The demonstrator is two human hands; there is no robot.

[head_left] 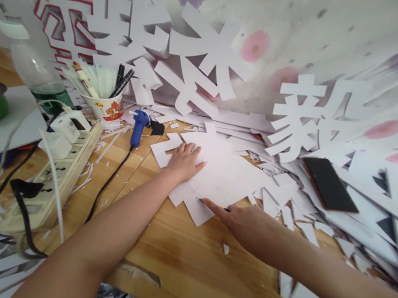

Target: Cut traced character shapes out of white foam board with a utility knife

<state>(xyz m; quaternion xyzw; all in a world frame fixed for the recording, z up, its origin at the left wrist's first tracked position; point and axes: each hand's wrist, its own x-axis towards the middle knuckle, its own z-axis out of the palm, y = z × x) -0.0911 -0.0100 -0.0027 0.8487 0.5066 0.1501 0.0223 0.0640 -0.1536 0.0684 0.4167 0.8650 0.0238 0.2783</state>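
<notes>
In the head view, the white sheet [231, 176] lies on the wooden table [184, 262], at the middle of the scene. The left hand [185, 162] rests on the sheet's left part, palm down with fingers spread, grasping nothing. Most of the sheet stretches to the right of that hand, and a stepped corner juts toward the near side. The right hand [242, 218] is at the sheet's near edge, nearer and farther right than the left hand. It grips a slim dark tool [200, 200] (mostly covered by the hand, so its kind is hard to tell), with the index finger stretched along it and the tip at the near corner of the sheet. Faint lines show on the sheet between the two hands.

Beyond the left hand, a little to the left, lies a blue glue gun [140, 127]. Farther left are a cup [107, 109] of sticks and pens, a power strip [59, 178] with plugs in it, and a bottle [38, 67]. On the far side, white cut-out characters [193, 58] stand against a flowered cloth [329, 31]. To the right, scraps [280, 190] lie beside the sheet, and a phone [328, 184] rests past them.
</notes>
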